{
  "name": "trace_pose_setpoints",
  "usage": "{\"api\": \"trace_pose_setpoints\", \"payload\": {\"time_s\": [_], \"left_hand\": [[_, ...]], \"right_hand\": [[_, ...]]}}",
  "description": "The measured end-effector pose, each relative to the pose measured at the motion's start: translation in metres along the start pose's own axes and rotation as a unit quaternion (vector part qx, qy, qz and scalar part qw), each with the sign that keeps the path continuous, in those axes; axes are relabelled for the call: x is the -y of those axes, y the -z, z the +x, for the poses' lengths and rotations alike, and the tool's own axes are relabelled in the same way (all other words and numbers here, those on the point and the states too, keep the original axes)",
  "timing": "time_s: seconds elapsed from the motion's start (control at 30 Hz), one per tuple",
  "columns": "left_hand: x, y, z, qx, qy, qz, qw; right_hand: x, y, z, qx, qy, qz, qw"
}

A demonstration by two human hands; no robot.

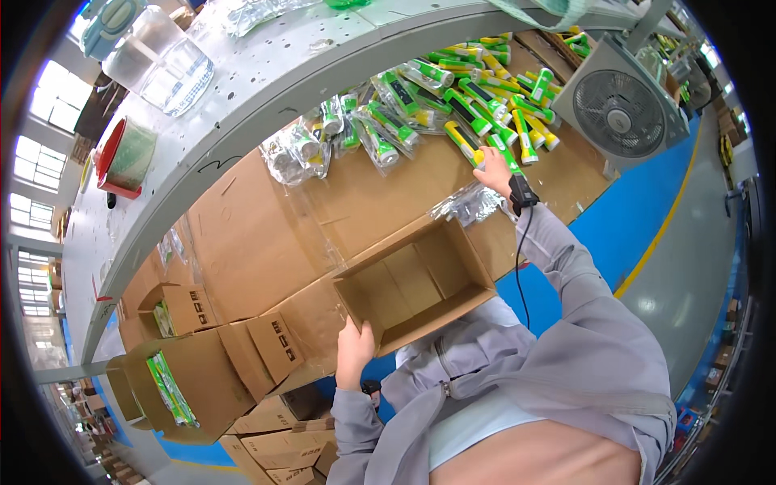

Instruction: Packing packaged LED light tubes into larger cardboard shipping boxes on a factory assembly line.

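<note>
An open, empty cardboard box sits on a cardboard-covered table in front of me. My left hand grips its near left corner. My right hand, with a black device and cable at the wrist, reaches to the far right into a pile of green and yellow flashlights. Its fingers close around one green flashlight at the pile's near edge. Between this hand and the box lie empty clear plastic bags.
Several bagged flashlights lie to the left of the loose pile. A grey box fan stands at the right. A grey shelf above carries a clear plastic container. Open cartons with flashlights stand at the lower left.
</note>
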State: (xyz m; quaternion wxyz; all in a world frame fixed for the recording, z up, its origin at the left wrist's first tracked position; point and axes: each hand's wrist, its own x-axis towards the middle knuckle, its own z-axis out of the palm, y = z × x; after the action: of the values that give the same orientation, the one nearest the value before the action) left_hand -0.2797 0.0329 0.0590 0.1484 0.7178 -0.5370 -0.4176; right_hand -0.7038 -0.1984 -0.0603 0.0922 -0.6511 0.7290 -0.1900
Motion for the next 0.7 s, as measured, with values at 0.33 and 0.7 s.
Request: {"api": "trace_pose_setpoints", "payload": {"time_s": [0.33, 0.7], "left_hand": [[-0.06, -0.044, 0.003, 0.008, 0.03, 0.006, 0.999], [-0.102, -0.078, 0.036, 0.044, -0.025, -0.028, 0.998]], "right_hand": [[0.011, -0.041, 0.078, 0.066, -0.066, -0.128, 0.987], [0.044, 0.199, 0.029, 0.404, -0.095, 0.41, 0.812]]}}
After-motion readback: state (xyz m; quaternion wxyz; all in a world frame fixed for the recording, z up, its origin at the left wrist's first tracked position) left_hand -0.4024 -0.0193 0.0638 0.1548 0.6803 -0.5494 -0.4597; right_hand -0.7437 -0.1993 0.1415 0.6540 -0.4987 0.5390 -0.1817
